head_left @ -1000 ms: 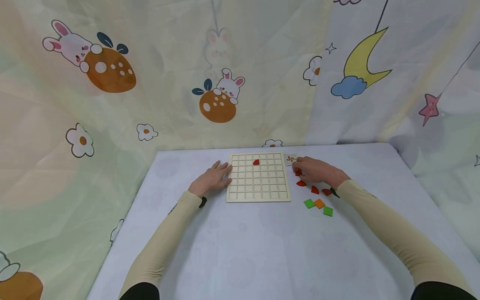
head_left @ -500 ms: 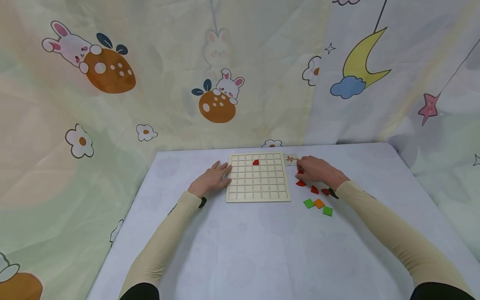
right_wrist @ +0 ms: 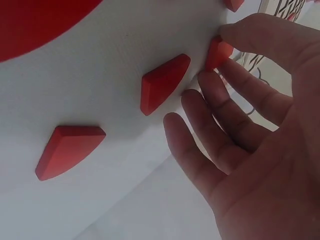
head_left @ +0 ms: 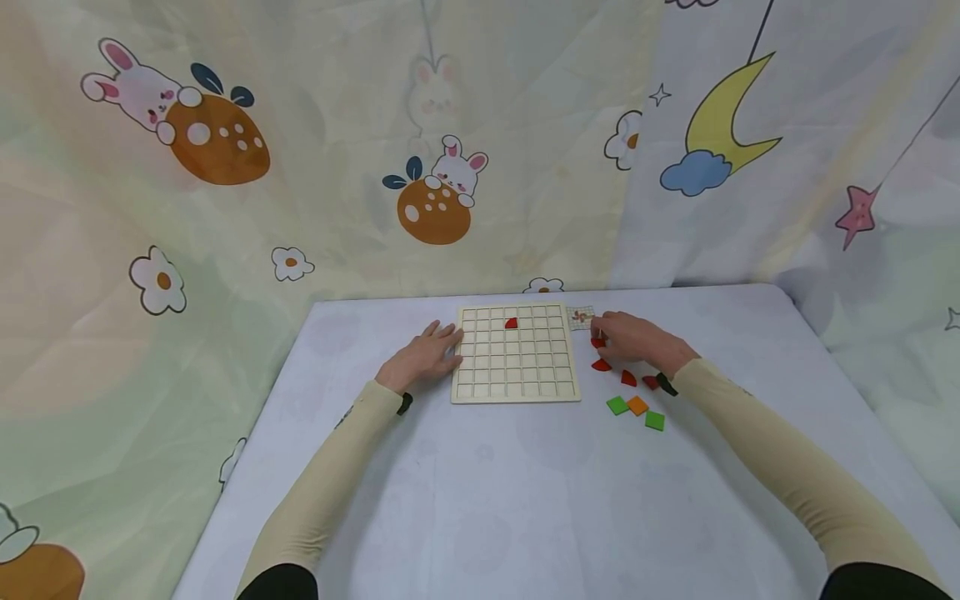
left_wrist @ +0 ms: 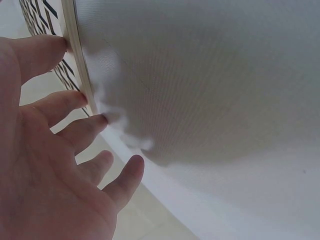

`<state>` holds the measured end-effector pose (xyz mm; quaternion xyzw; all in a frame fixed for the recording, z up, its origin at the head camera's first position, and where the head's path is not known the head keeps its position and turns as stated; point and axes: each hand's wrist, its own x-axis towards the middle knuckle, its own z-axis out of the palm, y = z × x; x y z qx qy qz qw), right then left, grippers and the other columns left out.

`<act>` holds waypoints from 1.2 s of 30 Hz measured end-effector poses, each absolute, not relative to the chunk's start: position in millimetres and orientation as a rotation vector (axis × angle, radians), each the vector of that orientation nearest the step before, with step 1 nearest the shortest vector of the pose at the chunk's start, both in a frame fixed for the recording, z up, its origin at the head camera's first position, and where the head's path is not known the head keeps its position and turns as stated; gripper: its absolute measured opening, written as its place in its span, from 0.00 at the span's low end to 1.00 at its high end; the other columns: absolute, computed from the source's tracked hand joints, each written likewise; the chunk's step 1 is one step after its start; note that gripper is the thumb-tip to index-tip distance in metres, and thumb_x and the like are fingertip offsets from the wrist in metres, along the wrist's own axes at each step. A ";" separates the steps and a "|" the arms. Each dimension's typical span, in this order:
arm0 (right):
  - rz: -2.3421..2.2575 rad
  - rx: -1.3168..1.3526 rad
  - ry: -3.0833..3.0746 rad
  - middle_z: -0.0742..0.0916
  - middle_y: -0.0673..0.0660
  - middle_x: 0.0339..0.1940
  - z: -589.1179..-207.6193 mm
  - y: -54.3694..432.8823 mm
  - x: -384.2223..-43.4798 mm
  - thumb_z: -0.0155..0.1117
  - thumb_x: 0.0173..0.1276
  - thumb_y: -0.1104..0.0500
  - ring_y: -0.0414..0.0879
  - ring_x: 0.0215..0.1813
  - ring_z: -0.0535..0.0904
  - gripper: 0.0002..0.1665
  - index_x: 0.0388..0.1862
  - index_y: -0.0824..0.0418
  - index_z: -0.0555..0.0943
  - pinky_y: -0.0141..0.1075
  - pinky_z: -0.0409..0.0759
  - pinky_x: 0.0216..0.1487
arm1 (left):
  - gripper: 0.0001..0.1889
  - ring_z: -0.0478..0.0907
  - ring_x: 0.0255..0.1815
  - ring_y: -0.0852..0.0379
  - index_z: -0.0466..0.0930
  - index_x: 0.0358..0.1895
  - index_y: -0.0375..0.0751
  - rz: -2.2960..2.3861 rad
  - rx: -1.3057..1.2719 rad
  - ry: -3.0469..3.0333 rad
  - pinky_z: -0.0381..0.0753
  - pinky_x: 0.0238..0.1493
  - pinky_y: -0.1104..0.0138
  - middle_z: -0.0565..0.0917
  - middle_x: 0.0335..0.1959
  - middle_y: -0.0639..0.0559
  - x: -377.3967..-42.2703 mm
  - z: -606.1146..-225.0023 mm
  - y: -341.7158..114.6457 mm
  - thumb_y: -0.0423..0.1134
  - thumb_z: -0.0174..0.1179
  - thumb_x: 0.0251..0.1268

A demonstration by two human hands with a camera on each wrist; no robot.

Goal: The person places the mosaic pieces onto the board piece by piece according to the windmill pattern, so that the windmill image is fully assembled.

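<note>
My left hand (head_left: pixel 422 356) rests its outstretched fingertips against the left edge of the wooden grid board (head_left: pixel 517 400). In the left wrist view, the thumb and two fingers meet the side of the board (left_wrist: pixel 75 55). One red quarter-circle piece (head_left: pixel 512 323) lies in a cell near the board's top. To the right of the board, my right hand (head_left: pixel 637 340) pinches another red quarter-circle piece (right_wrist: pixel 218 52) between thumb and fingertips, low over the table. More red quarter-circle pieces (right_wrist: pixel 167 82) lie beside and below this hand, one (head_left: pixel 651 382) close to the wrist.
A small printed pattern card (head_left: pixel 580 317) lies at the board's upper right corner. Two green squares (head_left: pixel 617 405) and an orange square (head_left: pixel 637 406) lie below the red pieces. Behind the white table (head_left: pixel 480 500) hangs a patterned curtain (head_left: pixel 337 167).
My right hand has shifted slightly right, uncovering more of the card, with its fingers staying at the red piece. The left hand and the board hold their places.
</note>
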<state>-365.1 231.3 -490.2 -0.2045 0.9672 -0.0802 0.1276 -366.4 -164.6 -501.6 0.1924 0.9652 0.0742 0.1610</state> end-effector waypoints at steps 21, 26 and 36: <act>-0.247 -0.734 2.880 0.82 0.54 0.37 -472.3 201.7 -370.5 0.64 0.63 0.59 0.46 0.34 0.74 0.10 0.43 0.56 0.79 0.35 0.75 0.34 | 0.34 0.36 0.85 0.42 0.51 0.82 0.50 0.194 0.560 2.756 0.50 0.81 0.43 0.50 0.84 0.47 -366.8 -500.5 -164.0 0.54 0.45 0.79; -0.269 -0.805 2.879 0.81 0.55 0.37 -471.3 174.8 -379.5 0.65 0.65 0.57 0.47 0.36 0.75 0.10 0.43 0.56 0.79 0.37 0.76 0.35 | 0.34 0.36 0.85 0.43 0.51 0.82 0.49 0.191 0.557 2.764 0.51 0.81 0.42 0.51 0.84 0.47 -367.2 -501.4 -164.3 0.55 0.45 0.79; -0.266 -0.872 2.865 0.80 0.54 0.36 -481.6 120.6 -389.9 0.62 0.65 0.58 0.47 0.37 0.73 0.11 0.45 0.57 0.78 0.37 0.73 0.35 | 0.34 0.37 0.85 0.42 0.52 0.82 0.50 0.174 0.589 2.772 0.52 0.81 0.42 0.51 0.83 0.47 -370.0 -503.1 -165.6 0.55 0.46 0.79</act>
